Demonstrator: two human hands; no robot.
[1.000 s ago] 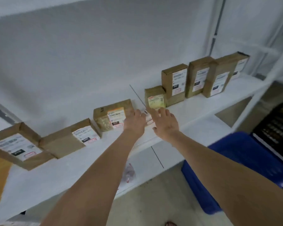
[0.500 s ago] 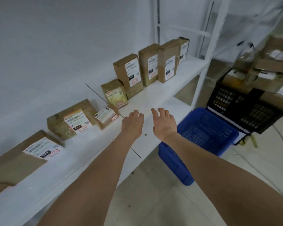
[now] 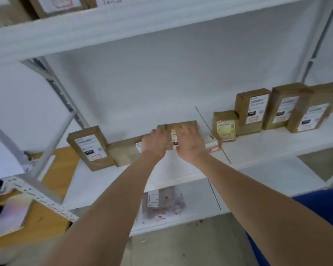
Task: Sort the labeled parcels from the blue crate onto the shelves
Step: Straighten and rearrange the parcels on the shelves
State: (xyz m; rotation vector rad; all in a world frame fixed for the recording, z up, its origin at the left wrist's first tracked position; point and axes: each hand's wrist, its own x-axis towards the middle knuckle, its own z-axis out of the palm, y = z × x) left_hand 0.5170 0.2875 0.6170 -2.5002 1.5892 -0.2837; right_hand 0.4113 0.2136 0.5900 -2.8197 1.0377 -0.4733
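- Left hand (image 3: 155,141) and right hand (image 3: 189,143) lie side by side, fingers spread flat over a brown parcel (image 3: 178,125) on the shelf (image 3: 181,169); grip cannot be told.
- Blue crate (image 3: 323,206) sits low, right of the right arm.
- More parcels (image 3: 252,110) stand to the right.

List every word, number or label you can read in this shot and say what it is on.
None reads.
Upright parcel, white label: print, black patch and red box too blurred.
Yellow-labelled parcel: too blurred.
Parcels right of it: blurred.
Parcel under left hand and right hand: label covered.
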